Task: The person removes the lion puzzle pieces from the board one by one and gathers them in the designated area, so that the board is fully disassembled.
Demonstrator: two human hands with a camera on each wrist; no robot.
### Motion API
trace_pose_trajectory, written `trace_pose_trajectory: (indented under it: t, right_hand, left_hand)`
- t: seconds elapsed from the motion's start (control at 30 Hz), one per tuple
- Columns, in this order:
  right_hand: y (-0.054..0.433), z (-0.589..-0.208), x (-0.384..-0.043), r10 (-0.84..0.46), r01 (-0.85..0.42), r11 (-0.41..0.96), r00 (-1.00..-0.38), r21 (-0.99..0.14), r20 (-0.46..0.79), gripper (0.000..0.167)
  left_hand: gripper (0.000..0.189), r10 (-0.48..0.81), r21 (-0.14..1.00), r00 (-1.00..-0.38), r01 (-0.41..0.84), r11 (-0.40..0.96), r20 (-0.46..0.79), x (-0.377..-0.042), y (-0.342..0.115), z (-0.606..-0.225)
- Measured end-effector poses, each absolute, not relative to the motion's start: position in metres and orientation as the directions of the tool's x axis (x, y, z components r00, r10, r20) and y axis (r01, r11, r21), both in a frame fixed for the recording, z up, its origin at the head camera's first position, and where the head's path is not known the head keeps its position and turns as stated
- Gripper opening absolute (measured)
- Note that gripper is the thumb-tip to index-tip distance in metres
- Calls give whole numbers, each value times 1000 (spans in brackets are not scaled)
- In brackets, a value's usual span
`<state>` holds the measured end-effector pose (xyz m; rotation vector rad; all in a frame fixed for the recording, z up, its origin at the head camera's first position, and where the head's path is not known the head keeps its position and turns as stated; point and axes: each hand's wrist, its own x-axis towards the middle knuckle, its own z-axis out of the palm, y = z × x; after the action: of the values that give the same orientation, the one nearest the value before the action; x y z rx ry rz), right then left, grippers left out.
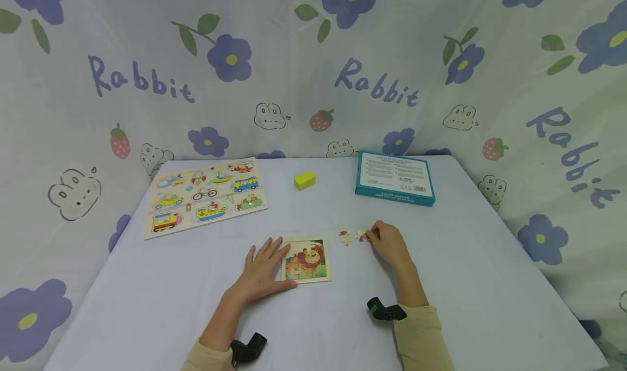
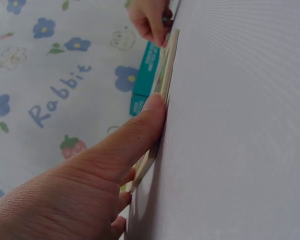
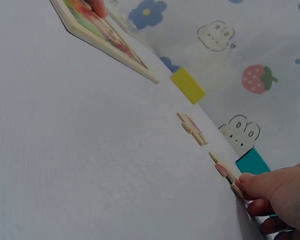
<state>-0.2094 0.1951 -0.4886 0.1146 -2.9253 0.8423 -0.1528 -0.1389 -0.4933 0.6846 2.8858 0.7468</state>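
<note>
Lion puzzle (image 1: pixel 307 261), in front and left of the teal box (image 1: pixel 394 178), is braced, apparently against sliding, by a widely spread left hand (image 1: pixel 262 271) while the right hand (image 1: pixel 389 243) pinches a loose piece (image 1: pixel 362 236) before that box, a grip suiting its thinness.

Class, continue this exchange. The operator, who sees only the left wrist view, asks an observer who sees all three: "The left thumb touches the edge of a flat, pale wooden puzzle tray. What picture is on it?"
Observer: In the head view, the flat, pale wooden puzzle tray bears a lion with a reddish-brown mane.
Operator: I see the right hand but not its work. What is it touching?
Observer: In the right wrist view, it pinches the end of a small, flat wooden jigsaw piece.
Operator: Does anything lie between that piece and the tray?
Observer: Yes, a second small, flat wooden jigsaw piece lies between them on the white-covered table.
</note>
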Motion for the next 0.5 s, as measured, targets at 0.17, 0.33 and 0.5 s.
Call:
trace_pose_trajectory:
  t: [0.17,0.33,0.5]
  right_hand:
    - [194,-488,-209,-54,-114,843,-990,-526,128,15]
    - [193,-485,-206,-67,-107,829,-993,-550,92,30]
    - [190,-484,-205,-37,-36,843,-999,-537,9,43]
  left_hand:
    - [91,441,482,-897,398,780,27,-153,-139,-493]
    - [91,440,486,-898,395,780,22,-152,-139,-493]
    - [91,438,485,-899,392,782,20,-152,-139,-493]
